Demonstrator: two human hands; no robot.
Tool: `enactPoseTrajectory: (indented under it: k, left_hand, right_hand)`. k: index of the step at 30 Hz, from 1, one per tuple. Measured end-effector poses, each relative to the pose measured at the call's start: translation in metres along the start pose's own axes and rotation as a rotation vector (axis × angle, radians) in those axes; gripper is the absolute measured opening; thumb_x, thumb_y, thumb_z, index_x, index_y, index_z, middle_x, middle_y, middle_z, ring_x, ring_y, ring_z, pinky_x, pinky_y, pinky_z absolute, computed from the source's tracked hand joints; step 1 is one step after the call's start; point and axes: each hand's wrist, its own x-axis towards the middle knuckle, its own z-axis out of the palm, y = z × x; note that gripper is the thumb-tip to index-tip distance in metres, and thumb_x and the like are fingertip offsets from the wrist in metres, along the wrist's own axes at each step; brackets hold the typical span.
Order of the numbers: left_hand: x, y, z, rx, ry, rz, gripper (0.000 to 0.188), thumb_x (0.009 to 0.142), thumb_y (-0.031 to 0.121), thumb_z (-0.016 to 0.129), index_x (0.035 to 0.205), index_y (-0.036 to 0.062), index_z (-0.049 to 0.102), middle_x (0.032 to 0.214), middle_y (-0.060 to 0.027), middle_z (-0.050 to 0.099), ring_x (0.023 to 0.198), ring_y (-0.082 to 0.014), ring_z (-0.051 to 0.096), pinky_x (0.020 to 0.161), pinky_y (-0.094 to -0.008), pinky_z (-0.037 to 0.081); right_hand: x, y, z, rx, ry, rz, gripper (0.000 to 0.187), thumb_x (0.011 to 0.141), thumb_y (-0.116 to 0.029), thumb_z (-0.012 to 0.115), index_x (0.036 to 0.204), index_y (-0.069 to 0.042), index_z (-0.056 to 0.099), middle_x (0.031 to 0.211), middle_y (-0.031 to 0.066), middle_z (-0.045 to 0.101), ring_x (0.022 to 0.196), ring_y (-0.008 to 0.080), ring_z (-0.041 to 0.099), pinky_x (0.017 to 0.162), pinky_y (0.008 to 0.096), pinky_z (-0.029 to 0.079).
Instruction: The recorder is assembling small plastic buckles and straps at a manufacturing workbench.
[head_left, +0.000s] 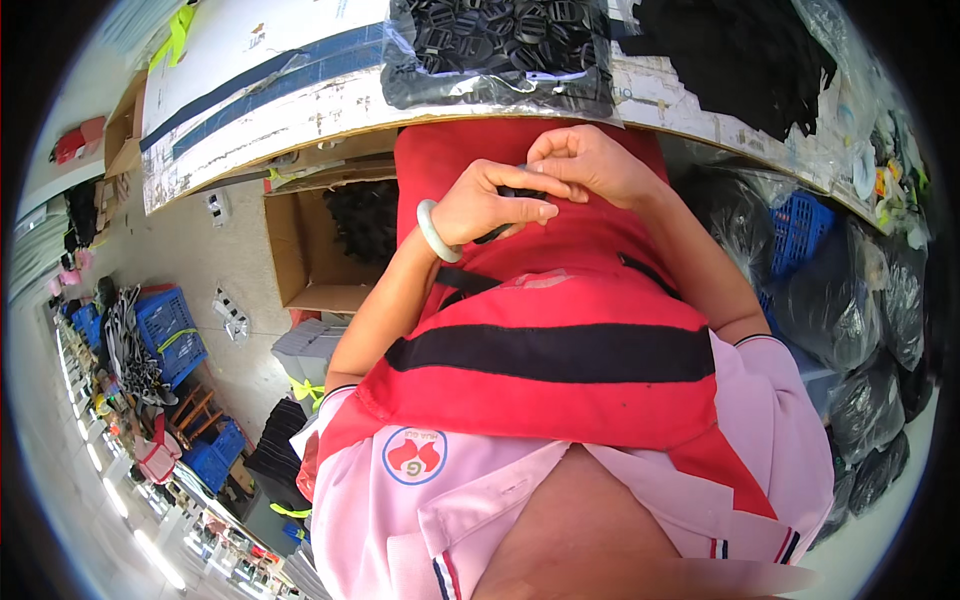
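Note:
Over my lap, in front of the table edge, both hands are close together. My left hand (495,203), with a pale bangle (437,231) on its wrist, is closed round a small black piece (491,236). Fingers cover most of that piece, so its kind does not show. My right hand (588,163) is closed in a pinch at the left fingertips; what it grips, if anything, is hidden. Just beyond the hands, a clear plastic bag (498,92) of black plastic buckles (470,35) lies on the table (300,115).
Black fabric pieces (745,65) are heaped at the table's right. A cardboard box (290,250) with black items stands under the table at left. Black plastic bags (830,300) and a blue crate (798,232) crowd the right side. More blue crates (170,335) stand at far left.

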Motion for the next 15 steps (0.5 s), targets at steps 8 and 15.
enactPoseTrajectory:
  k: [8, 15]
  left_hand:
    - [-0.006, -0.041, -0.022, -0.63, 0.325, 0.133, 0.026, 0.092, 0.009, 0.059, 0.117, 0.0027, 0.061, 0.082, -0.0077, 0.062, 0.051, -0.0085, 0.049, 0.039, -0.0188, 0.033]
    - [0.005, -0.012, 0.012, 0.675, 0.467, 0.659, 0.025, 0.077, -0.004, 0.069, 0.1, 0.0037, 0.071, 0.083, -0.0096, 0.064, 0.078, -0.019, 0.063, 0.068, -0.0285, 0.05]
  right_hand:
    - [-0.006, -0.004, -0.011, 0.309, 0.147, -0.002, 0.011, 0.092, -0.014, 0.061, 0.097, -0.004, 0.057, 0.072, -0.0028, 0.05, 0.048, -0.001, 0.037, 0.041, 0.0136, 0.027]
    - [-0.011, 0.023, -0.011, 0.766, -0.139, 0.175, 0.011, 0.097, -0.018, 0.053, 0.09, -0.009, 0.052, 0.07, -0.0051, 0.048, 0.049, -0.0024, 0.039, 0.04, 0.0112, 0.028]
